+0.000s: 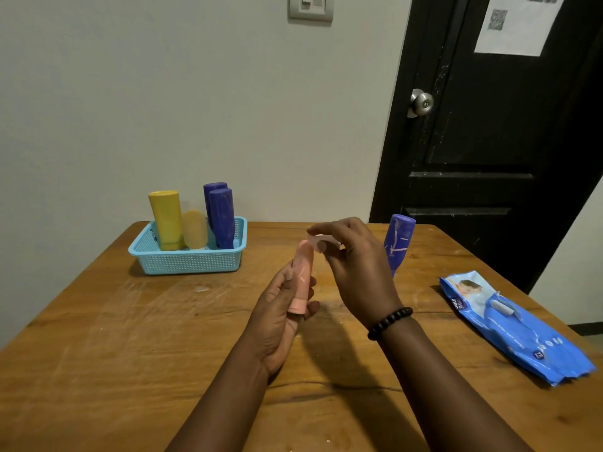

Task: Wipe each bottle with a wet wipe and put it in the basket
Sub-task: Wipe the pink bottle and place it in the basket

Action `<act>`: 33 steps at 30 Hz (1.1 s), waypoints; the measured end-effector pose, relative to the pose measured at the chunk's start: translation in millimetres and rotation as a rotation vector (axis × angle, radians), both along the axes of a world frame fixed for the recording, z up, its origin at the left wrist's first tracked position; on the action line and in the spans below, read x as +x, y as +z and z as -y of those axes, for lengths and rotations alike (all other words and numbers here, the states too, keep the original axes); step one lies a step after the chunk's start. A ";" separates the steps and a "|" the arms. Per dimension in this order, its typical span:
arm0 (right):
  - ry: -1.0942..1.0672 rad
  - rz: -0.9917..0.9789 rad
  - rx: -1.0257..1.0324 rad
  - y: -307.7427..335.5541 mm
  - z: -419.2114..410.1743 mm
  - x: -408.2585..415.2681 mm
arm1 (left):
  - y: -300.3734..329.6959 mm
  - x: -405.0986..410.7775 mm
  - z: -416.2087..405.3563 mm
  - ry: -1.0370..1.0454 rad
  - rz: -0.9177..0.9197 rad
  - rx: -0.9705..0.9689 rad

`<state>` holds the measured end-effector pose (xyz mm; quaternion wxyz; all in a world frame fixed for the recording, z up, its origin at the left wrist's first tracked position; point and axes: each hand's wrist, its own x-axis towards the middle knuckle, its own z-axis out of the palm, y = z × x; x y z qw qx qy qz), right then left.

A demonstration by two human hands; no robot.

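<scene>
Held upright above the wooden table (98, 337), a pink bottle (302, 275) is gripped in the curled fingers of the left hand (280, 318), while a small wet wipe (321, 240) is pinched between thumb and fingertips of the right hand (352, 265) at the bottle's top. The wiping step is judged to be in hand. Four bottles are already stood in the blue basket (189, 261); a purple bottle (398, 244) is left behind the right hand, a wipe pack (515, 327) further right. Next, the wipe should be drawn down the bottle's sides.
</scene>
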<state>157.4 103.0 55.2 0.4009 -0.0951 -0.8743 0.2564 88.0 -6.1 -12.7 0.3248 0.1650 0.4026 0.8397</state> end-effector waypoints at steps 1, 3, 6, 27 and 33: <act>-0.004 0.015 0.024 0.0 -0.5 -2.9 | -0.1 -0.2 -0.2 -0.002 0.023 0.006; 0.000 0.042 0.068 -1.7 -1.7 -7.2 | 0.0 -1.1 0.7 -0.013 0.062 0.032; 0.003 0.047 0.067 -4.0 -1.7 -9.7 | 0.5 -1.7 1.0 -0.020 0.040 0.005; 0.161 0.072 -0.217 -42.4 19.2 35.1 | -6.0 -4.7 4.2 0.173 -0.101 -0.118; 0.171 0.008 -0.530 -23.9 2.5 38.7 | -3.7 -7.4 4.5 0.124 -0.112 -0.085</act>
